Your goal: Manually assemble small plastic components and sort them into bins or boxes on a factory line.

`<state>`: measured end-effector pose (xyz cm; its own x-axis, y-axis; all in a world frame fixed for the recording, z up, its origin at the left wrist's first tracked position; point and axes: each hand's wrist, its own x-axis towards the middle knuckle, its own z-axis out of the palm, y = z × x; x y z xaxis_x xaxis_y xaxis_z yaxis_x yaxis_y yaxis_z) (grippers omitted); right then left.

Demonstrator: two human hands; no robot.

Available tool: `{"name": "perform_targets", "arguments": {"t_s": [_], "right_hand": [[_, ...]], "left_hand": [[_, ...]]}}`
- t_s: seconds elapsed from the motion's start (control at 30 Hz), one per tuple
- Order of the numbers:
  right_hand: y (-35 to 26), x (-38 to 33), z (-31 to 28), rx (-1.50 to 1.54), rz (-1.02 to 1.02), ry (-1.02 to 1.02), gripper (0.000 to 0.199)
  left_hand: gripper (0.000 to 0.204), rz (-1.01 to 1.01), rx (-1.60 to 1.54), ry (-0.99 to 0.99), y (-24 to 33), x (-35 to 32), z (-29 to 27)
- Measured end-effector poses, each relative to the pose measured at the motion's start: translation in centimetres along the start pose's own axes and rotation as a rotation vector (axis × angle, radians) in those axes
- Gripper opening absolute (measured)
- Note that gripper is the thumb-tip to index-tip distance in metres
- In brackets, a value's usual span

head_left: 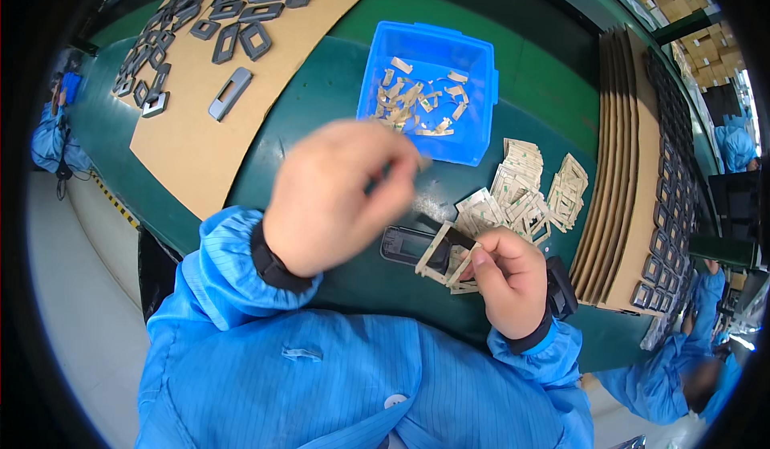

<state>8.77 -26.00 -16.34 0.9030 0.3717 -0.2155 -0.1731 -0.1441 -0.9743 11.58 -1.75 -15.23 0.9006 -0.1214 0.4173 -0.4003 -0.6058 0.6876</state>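
A green table (289,140) spreads out, with a cardboard sheet (188,160) of dark plastic cases (227,44) at far left. The right hand (512,280) pinches a pale frame (431,250) above a dark case (405,244), beside a pile of similar frames (517,176). The left hand (337,196), blurred, curls its fingers near a blue bin (481,108) of paper scraps (407,100); whether it grips anything, I cannot tell.

Factory workshop: green workbench (321,88), dark housings (670,100) in rows, blue-smocked co-workers (646,381).
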Motion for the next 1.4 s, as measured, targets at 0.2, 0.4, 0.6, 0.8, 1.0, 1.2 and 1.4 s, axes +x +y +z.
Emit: {"name": "perform_targets", "arguments": {"t_s": [0.2,0.4,0.6,0.8,1.0,1.2,1.4], "right_hand": [[0.2,-0.3,0.3,0.149,0.005,-0.015,0.010],[0.0,0.2,-0.1,0.240,0.034,0.035,0.017],[0.1,0.6,-0.8,0.372,0.078,0.045,0.018],[-0.2,0.6,-0.8,0.416,0.088,0.114,0.016],[-0.2,-0.1,-0.7,0.450,0.069,0.105,0.016],[0.8,-0.3,-0.4,0.398,-0.019,0.080,0.016],[1.4,-0.2,-0.4,0.218,-0.153,0.021,0.011]], "left_hand": [[0.007,-0.057,0.270,0.137,-1.8,1.2,-0.6],[0.019,0.150,0.206,0.204,-1.6,1.1,-0.1],[0.025,0.515,0.073,-0.326,0.4,-0.5,0.7],[0.028,0.517,0.061,-0.354,0.2,-0.6,1.3],[0.029,0.576,0.149,-0.297,0.8,-1.3,1.3],[0.020,0.566,0.201,-0.250,1.2,-1.9,2.2],[0.014,0.382,-0.001,-0.256,1.4,-1.5,2.5]]}}
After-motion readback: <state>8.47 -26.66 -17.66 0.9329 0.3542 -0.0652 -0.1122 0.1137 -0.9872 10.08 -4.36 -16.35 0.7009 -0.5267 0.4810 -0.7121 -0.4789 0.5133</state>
